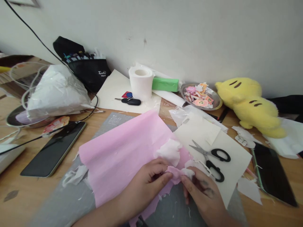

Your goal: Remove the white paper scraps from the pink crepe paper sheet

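Between the thumb and fingers of my left hand (152, 179) and my right hand (203, 192) is a small pink paper piece (175, 174). Both hands are closed in a pinch, and a bit of white tissue (188, 172) shows at its right end. Behind them lies a large pink paper sheet (120, 151), ragged along its near edge. A torn white tissue piece (169, 152) rests on that sheet. Just right of my right hand, black-handled scissors (208, 154) lie part-open on cream paper (233, 170).
A grey mat (180, 208) lies beneath. Phones (55, 149) flank the work on both sides. Behind stand a tissue roll (141, 83), keys (131, 101), a metal dish (217, 101) of paper cutouts, a yellow plush toy (255, 107) and a black marker case (88, 71).
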A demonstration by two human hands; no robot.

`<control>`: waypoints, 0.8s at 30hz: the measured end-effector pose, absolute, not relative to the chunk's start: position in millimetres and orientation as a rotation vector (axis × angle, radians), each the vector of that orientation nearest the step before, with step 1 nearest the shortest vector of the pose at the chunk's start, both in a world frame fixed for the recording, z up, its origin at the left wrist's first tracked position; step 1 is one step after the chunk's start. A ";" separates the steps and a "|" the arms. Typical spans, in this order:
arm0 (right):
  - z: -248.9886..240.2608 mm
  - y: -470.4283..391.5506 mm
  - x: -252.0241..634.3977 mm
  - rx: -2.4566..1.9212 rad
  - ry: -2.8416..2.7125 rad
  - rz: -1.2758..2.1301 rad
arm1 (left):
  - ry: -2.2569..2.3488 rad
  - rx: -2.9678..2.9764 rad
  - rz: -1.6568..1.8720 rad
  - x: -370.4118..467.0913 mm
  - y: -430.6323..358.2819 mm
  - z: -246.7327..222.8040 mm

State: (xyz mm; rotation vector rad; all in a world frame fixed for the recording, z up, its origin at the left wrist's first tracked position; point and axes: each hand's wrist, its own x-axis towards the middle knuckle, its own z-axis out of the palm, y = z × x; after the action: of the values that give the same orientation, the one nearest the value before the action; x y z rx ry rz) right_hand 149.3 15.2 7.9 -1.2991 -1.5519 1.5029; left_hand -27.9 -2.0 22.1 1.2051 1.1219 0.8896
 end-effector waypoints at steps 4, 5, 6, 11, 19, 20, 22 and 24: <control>3.7 12.4 152.2 -1.220 -1.521 1.596 | 1.138 1.142 0.834 -28.6 -2.3 23.6; 3.3 11.4 153.0 -1.195 -1.516 1.613 | 1.140 1.093 0.831 -28.9 -2.3 23.7; 3.3 10.7 153.7 -1.178 -1.507 1.631 | 1.144 1.036 0.834 -29.3 -2.3 23.8; 6.3 14.1 154.8 -1.221 -1.310 1.488 | 1.170 0.797 0.882 -32.9 -1.4 22.6; 7.2 21.2 161.0 -1.131 -1.766 0.744 | 1.218 0.818 0.898 -32.6 -0.8 22.1; 7.7 20.6 161.8 -1.133 -1.790 0.735 | 1.227 0.805 0.898 -32.1 -0.5 22.4; 8.3 19.1 162.4 -1.125 -1.800 0.764 | 1.227 0.775 0.904 -30.9 -0.1 22.8; 7.8 17.7 161.8 -1.067 -1.786 0.821 | 1.204 0.767 0.918 -29.3 -0.3 22.0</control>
State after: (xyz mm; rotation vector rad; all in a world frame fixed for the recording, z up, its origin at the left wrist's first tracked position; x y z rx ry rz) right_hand 161.8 17.7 7.8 -1.0671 -1.7857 0.8213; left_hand -29.3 -0.3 22.0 0.7672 1.2042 0.9177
